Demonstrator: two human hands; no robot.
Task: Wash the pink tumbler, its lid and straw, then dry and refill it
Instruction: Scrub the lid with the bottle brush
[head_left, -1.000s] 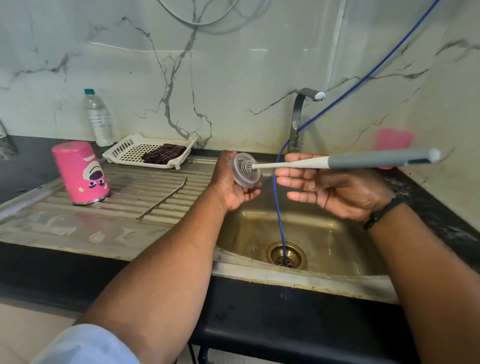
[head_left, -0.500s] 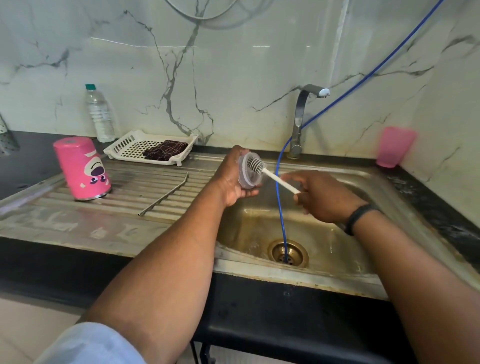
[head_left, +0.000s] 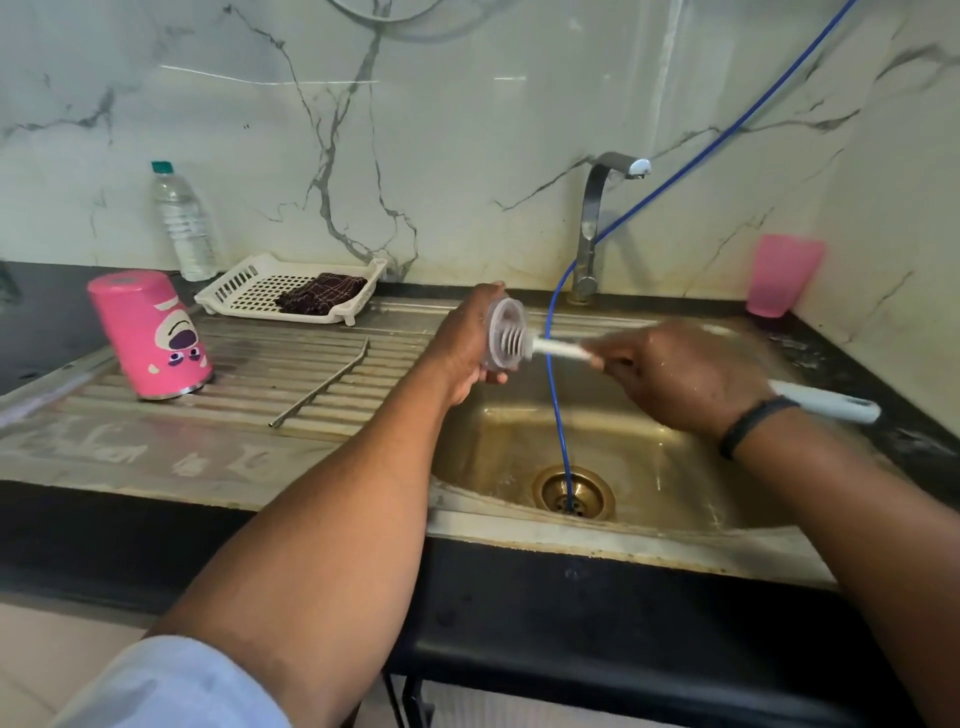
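I see the left hand (head_left: 470, 343) raised over the left edge of the sink (head_left: 675, 540), forearm coming in from lower left, fingers curled round the clear lid (head_left: 501, 332) and holding it on edge, open face toward the right. Left grip is clamped on the lid. The right hand (head_left: 680, 376) comes from lower right, wrist bent inward with a black band (head_left: 748, 423) on it, fingers wrapped round the white and grey brush (head_left: 558, 348); right grip is clamped on the brush. Its ribbed head sits inside the lid, and the grey handle end sticks out past the wrist to the right. Hand and brush are motion-blurred.

The pink tumbler (head_left: 150, 335) stands upside down on the ribbed draining surface (head_left: 156, 441), well left of the hands. The metal straw (head_left: 322, 387) lies on the ribs between tumbler and sink. Behind it is a white tray (head_left: 228, 291) with a dark cloth (head_left: 322, 299) in it, and a water bottle (head_left: 182, 223) stands by the wall. A blue hose (head_left: 558, 395) runs down past the tap (head_left: 592, 228) into the drain (head_left: 571, 491). A pink cup (head_left: 782, 275) sits in the far right corner.
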